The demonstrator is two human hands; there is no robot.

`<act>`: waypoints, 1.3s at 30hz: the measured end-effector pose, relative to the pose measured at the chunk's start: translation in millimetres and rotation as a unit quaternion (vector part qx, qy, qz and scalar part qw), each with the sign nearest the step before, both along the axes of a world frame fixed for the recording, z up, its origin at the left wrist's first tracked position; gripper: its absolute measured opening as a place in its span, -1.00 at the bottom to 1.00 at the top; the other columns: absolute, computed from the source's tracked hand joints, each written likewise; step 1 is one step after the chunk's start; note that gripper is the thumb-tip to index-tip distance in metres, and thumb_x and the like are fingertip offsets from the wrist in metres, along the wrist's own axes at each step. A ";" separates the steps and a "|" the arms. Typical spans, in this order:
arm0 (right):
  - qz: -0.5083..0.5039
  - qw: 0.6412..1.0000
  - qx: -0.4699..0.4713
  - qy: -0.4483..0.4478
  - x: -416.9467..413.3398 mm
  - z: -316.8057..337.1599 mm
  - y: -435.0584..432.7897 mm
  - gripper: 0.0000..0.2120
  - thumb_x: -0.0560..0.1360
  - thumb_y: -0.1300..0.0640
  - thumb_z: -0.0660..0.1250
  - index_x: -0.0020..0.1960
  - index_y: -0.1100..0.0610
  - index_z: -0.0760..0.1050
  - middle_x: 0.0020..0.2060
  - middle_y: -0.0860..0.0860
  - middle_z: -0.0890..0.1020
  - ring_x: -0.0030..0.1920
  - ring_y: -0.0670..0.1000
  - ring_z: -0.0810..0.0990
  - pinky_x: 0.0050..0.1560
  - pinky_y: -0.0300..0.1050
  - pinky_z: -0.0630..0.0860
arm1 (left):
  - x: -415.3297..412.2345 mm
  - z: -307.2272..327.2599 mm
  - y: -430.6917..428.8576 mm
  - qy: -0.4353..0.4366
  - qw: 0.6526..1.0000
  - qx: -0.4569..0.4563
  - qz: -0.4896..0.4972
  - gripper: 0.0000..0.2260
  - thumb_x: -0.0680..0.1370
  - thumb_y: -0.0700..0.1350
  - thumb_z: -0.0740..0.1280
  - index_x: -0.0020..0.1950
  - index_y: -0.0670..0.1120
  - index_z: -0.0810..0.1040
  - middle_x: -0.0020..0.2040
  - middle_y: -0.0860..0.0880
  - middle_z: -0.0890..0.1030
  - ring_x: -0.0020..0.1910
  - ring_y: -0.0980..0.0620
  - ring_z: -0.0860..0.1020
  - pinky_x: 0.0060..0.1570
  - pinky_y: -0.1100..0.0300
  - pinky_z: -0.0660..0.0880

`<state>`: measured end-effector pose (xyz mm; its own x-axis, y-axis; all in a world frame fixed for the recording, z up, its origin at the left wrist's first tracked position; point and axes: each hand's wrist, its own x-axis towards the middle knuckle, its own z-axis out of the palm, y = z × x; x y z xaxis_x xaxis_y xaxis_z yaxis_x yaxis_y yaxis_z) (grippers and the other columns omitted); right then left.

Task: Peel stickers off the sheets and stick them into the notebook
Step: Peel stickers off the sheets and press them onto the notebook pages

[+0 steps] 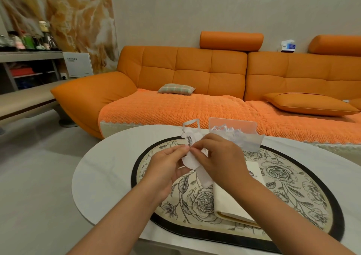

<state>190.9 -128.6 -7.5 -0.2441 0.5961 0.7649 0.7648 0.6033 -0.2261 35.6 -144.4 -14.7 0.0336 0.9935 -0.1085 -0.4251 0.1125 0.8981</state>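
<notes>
I hold a white sticker sheet [192, 158] up above the table, with a dark sticker near its top end. My left hand [166, 165] grips the sheet from the left, fingers curled behind it. My right hand [216, 155] pinches at the sheet's edge beside the left fingertips. Below my right forearm the cream notebook [232, 204] lies open on the mat, a small sticker showing on its far page.
An oval rose-patterned mat [293, 186] covers the white round table [101, 176]. A clear plastic box [234, 131] with several white sheets stands at the table's far side. An orange sofa [195, 79] is behind the table, and a shelf unit stands at far left.
</notes>
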 end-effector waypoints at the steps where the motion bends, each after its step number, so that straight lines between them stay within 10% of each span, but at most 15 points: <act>1: 0.002 1.000 -0.026 0.007 1.4 1.0 0.4 -0.93 0.49 -0.02 0.47 -0.16 -0.07 0.66 -0.24 -0.22 0.58 -0.37 -0.21 0.43 -0.37 -0.38 0.27 | -0.5 0.4 -0.4 0.011 1.000 0.006 -0.002 -0.83 0.59 -0.20 0.37 0.12 -0.24 0.66 0.02 -0.19 0.71 -0.03 -0.04 0.69 -0.11 0.12 0.65; 7: -0.004 0.997 -0.006 -0.079 4.5 2.2 0.8 -0.92 0.55 0.01 0.38 -0.11 -0.03 0.54 -0.18 -0.17 0.54 -0.43 -0.12 0.43 -0.47 -0.18 0.37 | -0.1 9.7 -10.2 0.176 0.979 0.074 0.069 -0.88 0.60 -0.08 0.38 -0.02 -0.08 0.69 -0.11 -0.03 0.71 -0.16 0.09 0.69 -0.12 0.09 0.67; 15: 0.007 0.971 0.062 -0.233 13.7 10.9 6.1 -0.88 0.51 0.18 0.45 -0.03 0.06 0.52 -0.16 -0.03 0.55 -0.36 0.08 0.52 -0.57 -0.13 0.33 | -31.5 13.3 -2.1 0.571 0.689 0.406 0.187 -0.81 0.54 0.01 0.30 0.13 0.05 0.57 0.11 0.13 0.51 0.16 0.12 0.42 0.15 0.26 0.33; 21: 0.032 0.950 0.083 -0.298 18.0 13.9 4.1 -0.61 0.32 0.29 0.55 0.06 0.05 0.52 -0.19 0.00 0.52 -0.34 0.09 0.52 -0.50 -0.18 0.15 | -35.7 9.2 1.8 0.443 0.882 0.157 -0.046 -0.66 0.61 0.22 0.15 0.30 0.22 0.55 0.25 0.24 0.59 0.24 0.24 0.51 0.29 0.13 0.43; 26: 0.064 0.950 0.126 -0.278 16.2 8.5 5.0 -0.70 0.38 0.25 0.55 0.06 0.07 0.57 -0.16 0.00 0.57 -0.36 0.04 0.51 -0.53 -0.18 0.28 | -35.2 12.0 -0.8 0.332 0.932 0.068 -0.128 -0.81 0.62 -0.02 0.31 0.06 0.02 0.73 0.00 -0.05 0.72 -0.03 0.00 0.65 0.11 0.05 0.50; 31: 0.056 0.994 -0.092 0.014 8.3 8.8 -2.5 -0.96 0.54 0.00 0.40 -0.08 -0.07 0.61 -0.14 -0.20 0.58 -0.32 -0.19 0.48 -0.29 -0.26 0.43 | -32.0 7.7 1.5 0.268 0.960 0.057 -0.061 -0.87 0.58 -0.12 0.41 0.09 0.01 0.71 -0.07 -0.03 0.73 -0.15 0.05 0.64 -0.04 0.16 0.54; 39: 0.093 0.893 -0.360 0.255 0.5 22.0 -10.7 -0.86 0.54 0.11 0.43 -0.11 0.15 0.70 -0.58 -0.17 0.53 -0.60 -0.21 0.39 -0.53 -0.41 0.29 | -22.8 6.9 -0.6 0.243 0.967 0.067 -0.038 -0.86 0.57 -0.13 0.41 0.10 -0.02 0.70 -0.04 -0.09 0.73 -0.17 0.05 0.66 0.06 0.06 0.58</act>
<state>191.4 -139.4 14.5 -0.1195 0.9636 0.2393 0.3536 0.2665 -0.8966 12.7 -145.0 -7.7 0.0847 0.9964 0.0004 0.0549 -0.0051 0.9985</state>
